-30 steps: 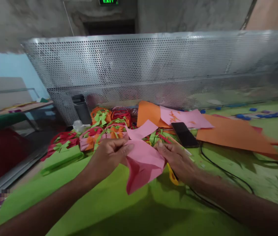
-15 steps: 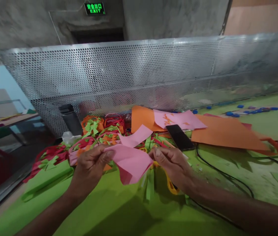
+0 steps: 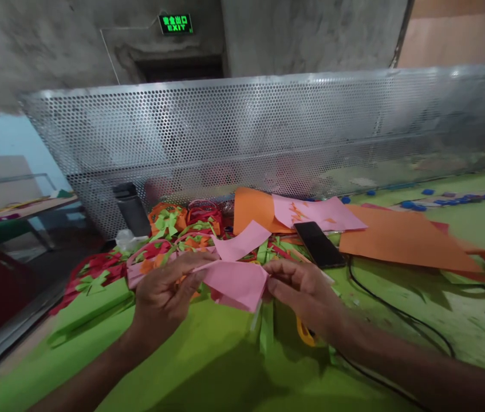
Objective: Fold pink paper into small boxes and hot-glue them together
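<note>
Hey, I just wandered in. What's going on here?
A person's left hand and right hand pinch a folded pink sheet at opposite ends, above a green surface. Beyond it lies another pink piece. A black phone lies to the right, beside a large orange sheet.

One head-worn camera faces forward and down, the hands (image 3: 164,293) close before it.

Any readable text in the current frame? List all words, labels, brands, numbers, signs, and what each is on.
"安全出口": top line, green on the dark sign on the grey wall
"EXIT": same sign, below it
Tiny mark at that sign's lower right corner: too small to read
Held pink piece, phone, dark bottle: no text readable
</note>
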A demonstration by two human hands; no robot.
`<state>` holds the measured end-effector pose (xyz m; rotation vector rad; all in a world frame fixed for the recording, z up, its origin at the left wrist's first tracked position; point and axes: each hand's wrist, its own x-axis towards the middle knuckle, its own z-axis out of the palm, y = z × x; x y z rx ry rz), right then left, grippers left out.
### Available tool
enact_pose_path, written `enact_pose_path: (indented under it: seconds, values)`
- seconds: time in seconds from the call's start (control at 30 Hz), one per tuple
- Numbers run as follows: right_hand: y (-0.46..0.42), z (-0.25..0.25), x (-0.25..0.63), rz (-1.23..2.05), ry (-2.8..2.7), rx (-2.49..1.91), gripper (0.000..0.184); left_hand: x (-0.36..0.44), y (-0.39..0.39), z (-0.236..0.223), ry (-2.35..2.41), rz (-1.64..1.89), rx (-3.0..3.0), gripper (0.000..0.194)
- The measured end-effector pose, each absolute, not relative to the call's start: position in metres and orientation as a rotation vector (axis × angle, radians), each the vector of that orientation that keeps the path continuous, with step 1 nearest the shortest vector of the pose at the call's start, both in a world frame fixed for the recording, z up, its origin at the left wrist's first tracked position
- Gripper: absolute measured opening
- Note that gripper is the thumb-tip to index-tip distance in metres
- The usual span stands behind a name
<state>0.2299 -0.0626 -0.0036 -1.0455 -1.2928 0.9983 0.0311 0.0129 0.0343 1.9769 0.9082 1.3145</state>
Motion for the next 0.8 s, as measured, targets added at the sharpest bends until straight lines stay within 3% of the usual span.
enact_pose_path:
  seconds: [0.2, 0.47, 0.8]
  values:
    - [-0.059, -0.001, 0.226, 1.113, -1.121, -1.062, 0.020, 0.032, 0.011, 0.028, 0.701, 1.290, 2.163, 0.023]
    - [-0.057, -0.010, 0.232, 0.917, -1.304, -1.269, 0.011, 0.029, 0.016, 0.024, 0.629, 1.254, 2.199, 0.024]
    - [-0.066, -0.003, 0.232, 0.208, -1.656, -1.540, 0.011, 0.037, 0.010, 0.025, 0.856, 1.349, 2.517, 0.018]
